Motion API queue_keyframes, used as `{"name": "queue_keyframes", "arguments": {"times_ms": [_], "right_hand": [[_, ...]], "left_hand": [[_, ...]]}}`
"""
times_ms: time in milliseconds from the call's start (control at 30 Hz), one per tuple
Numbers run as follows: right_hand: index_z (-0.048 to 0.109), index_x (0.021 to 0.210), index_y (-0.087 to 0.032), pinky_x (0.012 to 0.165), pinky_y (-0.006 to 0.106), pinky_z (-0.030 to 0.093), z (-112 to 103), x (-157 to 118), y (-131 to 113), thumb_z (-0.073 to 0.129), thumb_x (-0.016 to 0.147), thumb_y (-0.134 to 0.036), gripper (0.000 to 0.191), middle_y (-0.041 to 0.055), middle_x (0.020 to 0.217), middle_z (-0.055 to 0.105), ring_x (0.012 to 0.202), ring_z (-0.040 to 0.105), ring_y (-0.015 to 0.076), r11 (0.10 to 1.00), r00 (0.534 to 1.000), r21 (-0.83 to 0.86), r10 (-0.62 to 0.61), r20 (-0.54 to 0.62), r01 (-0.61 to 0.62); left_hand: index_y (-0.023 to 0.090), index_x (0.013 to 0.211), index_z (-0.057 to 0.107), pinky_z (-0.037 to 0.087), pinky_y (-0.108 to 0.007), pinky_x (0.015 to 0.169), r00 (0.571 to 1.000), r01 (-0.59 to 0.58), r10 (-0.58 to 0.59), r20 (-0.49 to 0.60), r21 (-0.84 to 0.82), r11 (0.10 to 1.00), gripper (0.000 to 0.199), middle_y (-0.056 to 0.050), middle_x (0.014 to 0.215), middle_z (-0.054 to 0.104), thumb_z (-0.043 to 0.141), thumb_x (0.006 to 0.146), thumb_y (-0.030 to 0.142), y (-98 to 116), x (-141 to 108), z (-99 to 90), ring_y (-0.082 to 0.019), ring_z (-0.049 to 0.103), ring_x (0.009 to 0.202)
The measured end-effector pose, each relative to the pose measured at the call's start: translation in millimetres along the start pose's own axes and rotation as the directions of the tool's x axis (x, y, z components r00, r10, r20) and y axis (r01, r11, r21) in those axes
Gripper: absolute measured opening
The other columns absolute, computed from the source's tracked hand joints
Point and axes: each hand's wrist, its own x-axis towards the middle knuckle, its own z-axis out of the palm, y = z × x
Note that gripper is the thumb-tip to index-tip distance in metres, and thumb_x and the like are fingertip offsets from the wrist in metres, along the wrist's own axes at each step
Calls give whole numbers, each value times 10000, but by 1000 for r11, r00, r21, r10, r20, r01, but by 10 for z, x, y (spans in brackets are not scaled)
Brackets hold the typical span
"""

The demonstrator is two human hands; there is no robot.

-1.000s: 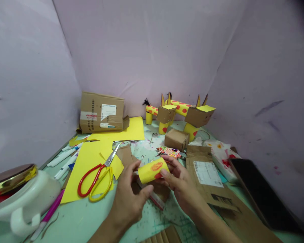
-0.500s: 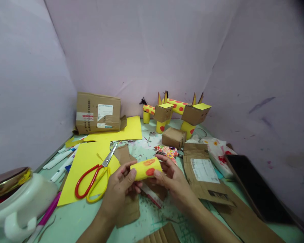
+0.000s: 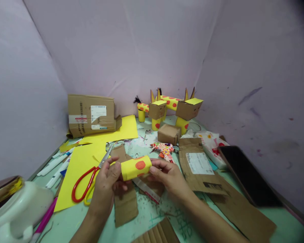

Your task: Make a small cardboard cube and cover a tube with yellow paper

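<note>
A yellow paper tube with orange spots lies sideways between my hands, above the table. My left hand grips its left end, thumb in front. At the right end, my right hand pinches the rim between thumb and fingers. Scissors with one red and one yellow handle rest on a yellow sheet, partly behind my left hand. Under the tube are cardboard strips and a small white and red strip. Two spotted cardboard animals with box heads stand at the back.
A cardboard box stands at the back left, with a small brown block near the animals. White markers and a white cup are on the left. Flattened cardboard and a dark phone lie on the right.
The tube has been turned about its length, so one orange spot now faces me. Both hands and the tube have shifted slightly left; the whole view has shifted too.
</note>
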Motion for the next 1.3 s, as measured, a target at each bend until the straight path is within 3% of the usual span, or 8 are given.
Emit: {"name": "queue_keyframes", "arguments": {"times_ms": [100, 233, 400, 567, 833, 967, 1133, 1300], "right_hand": [[745, 818, -172, 671, 322, 544, -20, 11, 22, 818, 578, -410, 345, 58, 857, 732, 712, 671, 177, 999, 999, 32, 6, -38, -5], [739, 815, -166, 677, 326, 548, -17, 13, 34, 831, 564, -404, 358, 62, 873, 734, 721, 681, 186, 998, 998, 56, 7, -62, -3], [747, 790, -167, 697, 334, 549, 22, -7, 34, 853, 518, -390, 368, 63, 887, 737, 774, 683, 206, 998, 999, 67, 24, -41, -21], [729, 794, -163, 686, 317, 539, 20, -1, 50, 846, 533, -408, 377, 34, 749, 728, 707, 677, 184, 997, 998, 76, 33, -54, -29], [690, 783, -155, 617, 287, 527, 15, -3, 54, 840, 535, -424, 396, 10, 661, 701, 622, 667, 163, 994, 996, 97, 56, -76, -48], [682, 792, -150, 629, 291, 527, 34, -9, 42, 849, 513, -428, 428, 4, 654, 697, 622, 663, 160, 993, 996, 105, 61, -66, -54], [665, 767, -160, 563, 258, 526, 32, -15, 7, 836, 531, -433, 399, -4, 692, 690, 603, 642, 140, 991, 992, 118, 76, -97, -64], [658, 728, -159, 508, 239, 525, 52, -31, -11, 851, 501, -420, 397, 10, 686, 695, 628, 652, 156, 987, 987, 124, 117, -112, -103]], "left_hand": [[181, 1006, 503, 474, -199, 406, 998, -66, 66, -13, 24, 998, 545, -5, 800, 660, 776, 588, 399, 9, -34, 23, -131, 627, 525], [163, 946, 527, 399, -163, 375, 999, -20, 15, 40, 152, 988, 484, 3, 610, 656, 786, 588, 359, -32, -44, 9, -101, 555, 428], [122, 832, 662, 470, -213, 449, 999, -45, 37, 40, 221, 974, 380, -38, 647, 672, 777, 560, 362, -137, 27, -30, -140, 594, 517], [145, 655, 650, 388, -183, 371, 998, -55, 49, 29, 283, 957, 228, 5, 516, 582, 739, 600, 348, -99, 20, 12, -112, 516, 435], [148, 689, 710, 503, -230, 549, 966, -244, 191, 176, 363, 899, 138, -98, 1033, 650, 689, 638, 275, -66, 24, 1, -183, 613, 737], [160, 737, 689, 475, -224, 487, 958, -282, 233, 165, 408, 869, 128, -89, 1117, 629, 644, 707, 276, -122, 31, -21, -117, 580, 583], [192, 796, 711, 520, -306, 738, 913, -408, 343, 222, 454, 792, 121, -74, 1060, 674, 645, 699, 222, -138, 36, -21, -240, 629, 939], [200, 798, 706, 511, -318, 761, 904, -427, 361, 227, 491, 759, 138, -62, 1043, 677, 620, 690, 203, -138, 48, -26, -234, 629, 930]]}}
